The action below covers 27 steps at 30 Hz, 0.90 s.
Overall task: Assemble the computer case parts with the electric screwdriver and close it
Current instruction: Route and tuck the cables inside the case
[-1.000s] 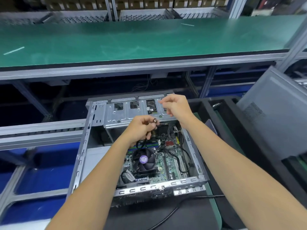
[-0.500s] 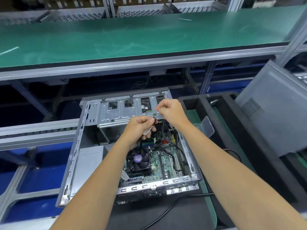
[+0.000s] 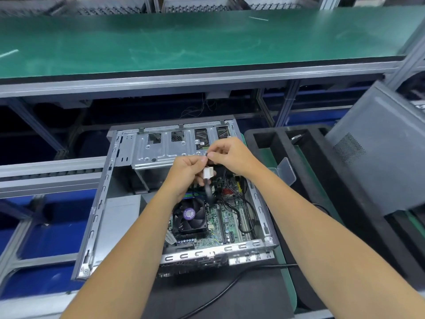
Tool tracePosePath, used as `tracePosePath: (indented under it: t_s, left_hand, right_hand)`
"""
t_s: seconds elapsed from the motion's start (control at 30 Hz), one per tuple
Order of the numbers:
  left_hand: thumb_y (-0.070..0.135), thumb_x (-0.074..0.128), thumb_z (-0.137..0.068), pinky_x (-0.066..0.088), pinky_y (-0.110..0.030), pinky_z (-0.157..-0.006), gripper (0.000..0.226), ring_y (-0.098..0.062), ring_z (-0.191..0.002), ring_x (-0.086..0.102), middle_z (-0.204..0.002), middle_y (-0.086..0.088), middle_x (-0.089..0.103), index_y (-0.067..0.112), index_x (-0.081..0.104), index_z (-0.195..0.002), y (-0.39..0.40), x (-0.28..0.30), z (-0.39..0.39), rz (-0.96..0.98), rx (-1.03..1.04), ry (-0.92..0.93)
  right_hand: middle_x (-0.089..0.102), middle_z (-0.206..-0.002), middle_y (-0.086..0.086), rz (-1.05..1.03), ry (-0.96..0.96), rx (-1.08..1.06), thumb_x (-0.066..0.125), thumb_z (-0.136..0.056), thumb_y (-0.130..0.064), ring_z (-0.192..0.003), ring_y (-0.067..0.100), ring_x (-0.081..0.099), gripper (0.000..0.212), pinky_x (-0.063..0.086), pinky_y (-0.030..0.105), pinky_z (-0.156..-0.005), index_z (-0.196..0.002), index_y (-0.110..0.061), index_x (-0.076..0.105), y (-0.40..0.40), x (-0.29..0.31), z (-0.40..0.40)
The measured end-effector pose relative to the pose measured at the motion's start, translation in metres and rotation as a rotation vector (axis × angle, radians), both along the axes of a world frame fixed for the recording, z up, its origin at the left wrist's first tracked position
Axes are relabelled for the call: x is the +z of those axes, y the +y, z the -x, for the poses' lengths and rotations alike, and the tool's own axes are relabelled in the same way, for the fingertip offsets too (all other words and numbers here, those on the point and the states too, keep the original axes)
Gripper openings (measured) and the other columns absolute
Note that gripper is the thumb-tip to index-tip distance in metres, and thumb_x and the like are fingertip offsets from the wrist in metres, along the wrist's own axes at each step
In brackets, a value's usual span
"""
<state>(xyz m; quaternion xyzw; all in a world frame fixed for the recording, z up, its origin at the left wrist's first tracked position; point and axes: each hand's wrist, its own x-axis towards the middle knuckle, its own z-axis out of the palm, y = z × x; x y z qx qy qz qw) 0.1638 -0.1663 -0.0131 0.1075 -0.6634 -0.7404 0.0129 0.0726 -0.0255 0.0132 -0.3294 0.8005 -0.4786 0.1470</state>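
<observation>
The open computer case [image 3: 184,203] lies on a dark mat beneath a long green shelf [image 3: 184,40], a grey side panel [image 3: 377,157] leaning to its right. Above the motherboard, the left hand [image 3: 186,173] pinches a white connector [image 3: 208,173]; the right hand [image 3: 230,155] pinches a small dark piece just beside it.

This is an electronics assembly line in a factory or workshop. Above and beyond the fingers [image 3: 208,158] runs a long bench with a green anti-static mat [image 3: 184,40] on a grey aluminium profile frame [image 3: 161,79]. Left of the fingers there is a grey conveyor rail [image 3: 46,173]. Below the fingers lies an open grey metal computer case [image 3: 142,155] with a green motherboard [image 3: 220,224]. Right of the fingers stand black foam trays [image 3: 280,139] and a grey perforated metal side panel [image 3: 379,157].
</observation>
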Motion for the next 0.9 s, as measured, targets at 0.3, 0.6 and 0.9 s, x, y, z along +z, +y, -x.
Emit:
tracePosePath:
  t_s: [0.3,0.6,0.9]
  left_hand:
    - [0.023,0.064,-0.086,0.053,-0.035,-0.086,0.031,-0.027,-0.092,0.069,-0.110,-0.015,0.069,0.007,0.063,-0.113,-0.023,0.001,-0.010,0.048,-0.508,-0.138]
    - [0.019,0.041,-0.100,0.038,-0.025,-0.056,0.017,-0.005,-0.034,0.038,-0.063,-0.004,0.067,0.007,0.052,-0.094,-0.031,0.003,-0.003,-0.187,-0.027,0.001]
    - [0.026,0.034,-0.103,0.035,-0.030,-0.062,0.034,-0.013,-0.046,0.036,-0.045,0.004,0.045,0.012,0.059,-0.086,0.002,-0.008,-0.001,0.511,-0.300,-0.165]
  right_hand:
    - [0.052,-0.084,0.002,-0.007,-0.054,-0.250,0.036,-0.104,-0.014,-0.079,0.019,0.048,0.024,0.038,0.036,-0.074,-0.096,-0.003,0.055,-0.008,-0.009,0.010]
    - [0.054,-0.061,-0.005,0.041,-0.101,-0.097,0.047,-0.093,-0.010,-0.051,0.000,0.047,0.017,0.035,0.023,-0.056,-0.082,-0.003,0.056,-0.004,-0.004,0.001]
    - [0.051,-0.052,0.012,0.353,-0.213,-0.193,0.046,-0.065,-0.014,-0.041,0.006,0.046,0.031,0.033,0.014,-0.044,-0.063,0.012,0.062,0.001,0.004,0.000]
